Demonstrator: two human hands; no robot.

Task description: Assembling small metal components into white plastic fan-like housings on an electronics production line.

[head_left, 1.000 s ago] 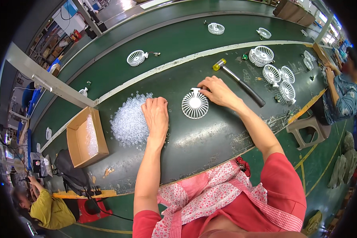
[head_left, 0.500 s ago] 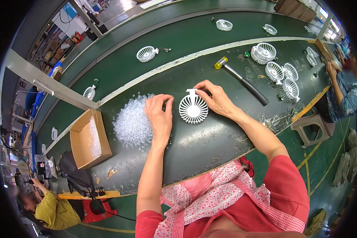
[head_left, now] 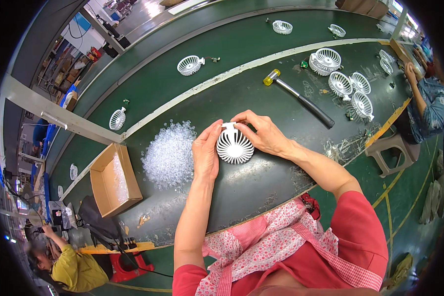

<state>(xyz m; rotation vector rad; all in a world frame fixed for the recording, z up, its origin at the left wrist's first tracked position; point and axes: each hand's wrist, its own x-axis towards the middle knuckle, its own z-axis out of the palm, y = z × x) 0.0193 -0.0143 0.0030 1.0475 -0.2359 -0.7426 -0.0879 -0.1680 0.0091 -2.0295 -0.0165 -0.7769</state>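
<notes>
A round white slatted fan cover (head_left: 235,149), with a short neck on its far side, lies on the dark worktable. My right hand (head_left: 264,133) grips that neck between thumb and fingers. Against the other side of the neck, my left hand (head_left: 206,152) has its thumb and fingers pressed together; whatever small thing they pinch is hidden. A heap of small clear plastic pieces (head_left: 166,155) lies just left of my left hand. Beyond my right hand rests a mallet (head_left: 302,101) with a yellow head and black grip.
A cardboard box (head_left: 97,185) with more clear pieces stands at the left. Several white fan covers (head_left: 340,85) sit at the right. The green conveyor belt (head_left: 237,47) carries other covers past the far side. Co-workers sit at left and right.
My left hand has moved right, from beside the heap of clear pieces to the fan cover's neck. The cover has come slightly nearer and left. Covers on the belt have shifted right.
</notes>
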